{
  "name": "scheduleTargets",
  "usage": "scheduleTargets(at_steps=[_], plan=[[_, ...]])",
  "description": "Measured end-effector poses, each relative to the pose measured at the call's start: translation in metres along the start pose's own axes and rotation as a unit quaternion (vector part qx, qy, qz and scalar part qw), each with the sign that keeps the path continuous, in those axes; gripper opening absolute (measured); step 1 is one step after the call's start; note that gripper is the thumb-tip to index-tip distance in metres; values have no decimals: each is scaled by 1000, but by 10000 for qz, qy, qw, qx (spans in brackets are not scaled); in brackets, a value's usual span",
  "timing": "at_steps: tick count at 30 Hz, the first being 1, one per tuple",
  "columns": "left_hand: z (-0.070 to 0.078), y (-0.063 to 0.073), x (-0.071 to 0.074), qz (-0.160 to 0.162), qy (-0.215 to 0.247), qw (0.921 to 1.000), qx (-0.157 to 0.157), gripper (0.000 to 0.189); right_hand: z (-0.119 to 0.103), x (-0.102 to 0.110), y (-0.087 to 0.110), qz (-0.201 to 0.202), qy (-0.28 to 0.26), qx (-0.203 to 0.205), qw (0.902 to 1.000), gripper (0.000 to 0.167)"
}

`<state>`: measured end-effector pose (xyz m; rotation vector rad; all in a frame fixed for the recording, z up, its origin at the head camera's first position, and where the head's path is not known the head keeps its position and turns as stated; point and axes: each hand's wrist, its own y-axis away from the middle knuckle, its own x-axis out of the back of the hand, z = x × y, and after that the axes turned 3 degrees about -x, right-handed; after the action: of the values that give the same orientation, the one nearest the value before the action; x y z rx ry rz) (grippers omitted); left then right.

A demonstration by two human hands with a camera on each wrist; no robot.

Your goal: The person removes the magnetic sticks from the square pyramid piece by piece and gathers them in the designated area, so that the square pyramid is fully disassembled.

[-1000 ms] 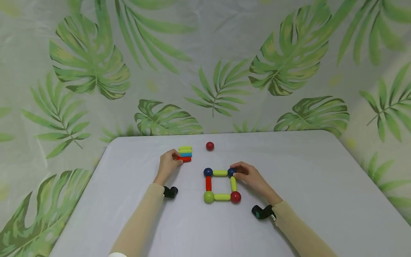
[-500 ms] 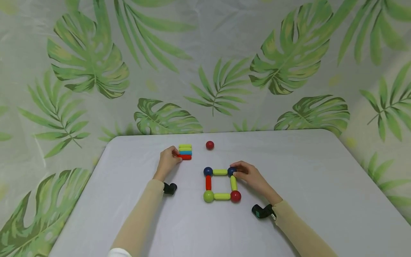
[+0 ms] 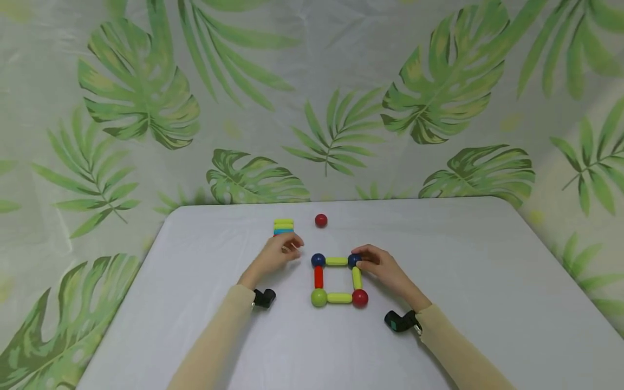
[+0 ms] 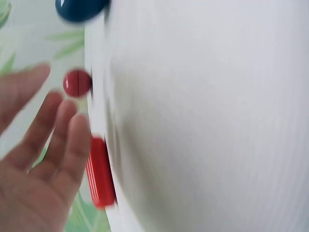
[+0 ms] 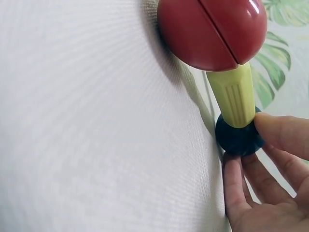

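A square of rods and balls lies on the white table. Its rods are yellow-green (image 3: 339, 298) on three sides and red (image 3: 318, 277) on the left; its corners are a blue ball (image 3: 318, 260) at far left, a green ball (image 3: 319, 297), a red ball (image 3: 360, 298) and another blue ball (image 5: 240, 137). My right hand (image 3: 387, 270) pinches that second blue ball at the far right corner. Between the square and a row of loose rods (image 3: 284, 225) hovers my left hand (image 3: 278, 255), fingers spread and holding nothing. A loose red rod (image 4: 100, 173) lies behind its fingers.
A lone red ball (image 3: 321, 220) sits near the table's back edge, right of the loose yellow-green and blue rods. A leaf-patterned cloth (image 3: 273, 108) hangs behind the table (image 3: 439, 233). Each wrist wears a small black camera (image 3: 401, 322).
My left hand has let go of the red rod in the row and moved right and slightly nearer, towards the square. My right hand stays on the blue ball.
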<state>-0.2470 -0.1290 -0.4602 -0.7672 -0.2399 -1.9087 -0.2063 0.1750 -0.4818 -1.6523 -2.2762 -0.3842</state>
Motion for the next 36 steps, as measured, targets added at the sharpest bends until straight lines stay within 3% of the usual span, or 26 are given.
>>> scheduleTargets(at_steps=[3,5,13,16,20,25,30,36], plan=[[12,-2,-13,-1103,143,9932,-338,31,0,1,1,-7,-31,8,10000,29],[18,-6,-19,-1468,-1,9883,-410,35,0,1,2,-13,-99,46,9999,29],[27,-19,-26,-1828,-1359,9714,-673,24,1,1,3,-83,-81,145,9998,30],[27,-21,-27,-1536,-1173,9797,-527,25,2,2,2,-69,-69,117,9999,28],[23,-29,-31,-652,-200,9974,-237,30,2,2,2,-46,-102,97,9999,28],[17,-48,-40,168,519,9983,224,31,0,2,2,-68,-45,159,9998,30],[12,-63,-48,432,501,9964,539,30,0,2,1,-113,-101,165,9998,30],[13,-73,-54,498,129,9969,589,31,-1,2,2,-84,-105,71,9999,29]])
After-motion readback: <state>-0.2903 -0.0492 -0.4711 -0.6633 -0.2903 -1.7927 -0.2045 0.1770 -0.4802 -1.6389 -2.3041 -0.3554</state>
